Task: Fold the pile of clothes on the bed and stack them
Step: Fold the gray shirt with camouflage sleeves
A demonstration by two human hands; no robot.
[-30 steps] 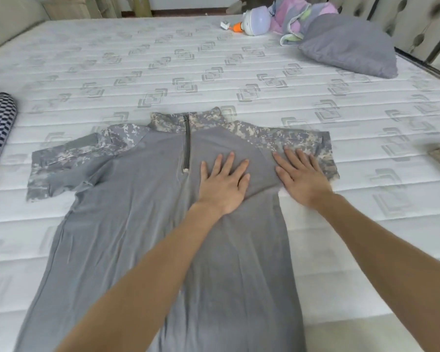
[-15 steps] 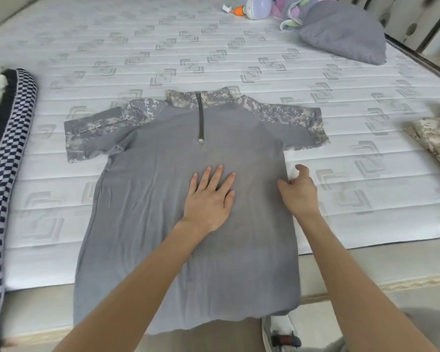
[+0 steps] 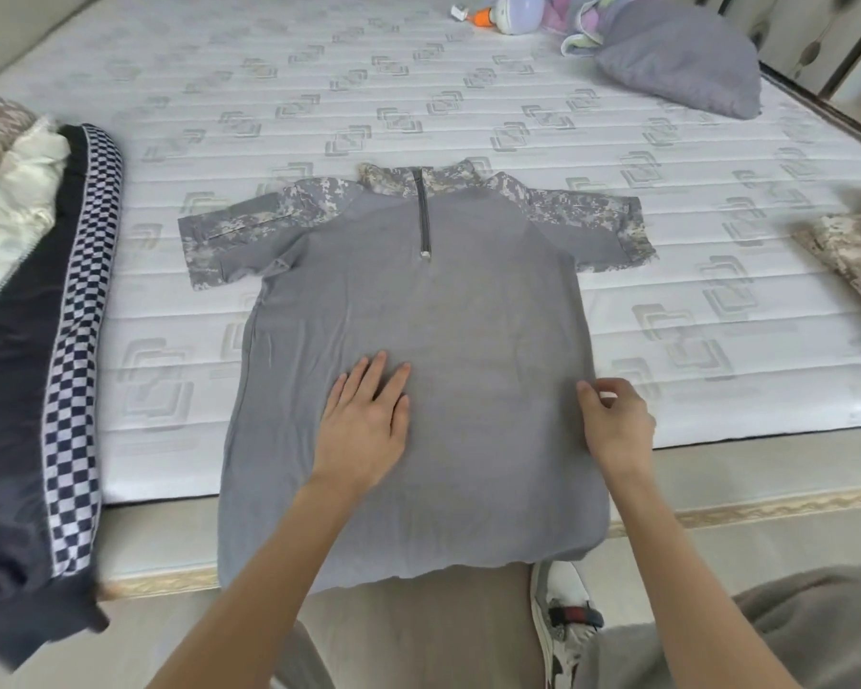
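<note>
A grey shirt (image 3: 468, 300) with camouflage sleeves and a short zip lies spread flat on the mattress (image 3: 319, 92), its hem hanging over the near bed edge. My left hand (image 3: 364, 415) rests flat on the lower middle of the shirt, fingers straight. My right hand (image 3: 617, 425) is at the shirt's right side seam, fingers curled and pinching the fabric edge. A pile of clothes sits at the left: a dark garment with checkered trim (image 3: 36, 350) and a pale one (image 3: 16, 191) behind it.
A folded camouflage garment (image 3: 851, 246) lies at the right edge of the bed. A grey pillow (image 3: 682, 57) and toys (image 3: 513, 12) sit at the far end. Below the bed edge are the floor and my shoe (image 3: 557, 619).
Both hands slid down the shirt from the chest toward the hem. My right hand went from flat on the sleeve to pinching the right side seam. The view pulled back.
</note>
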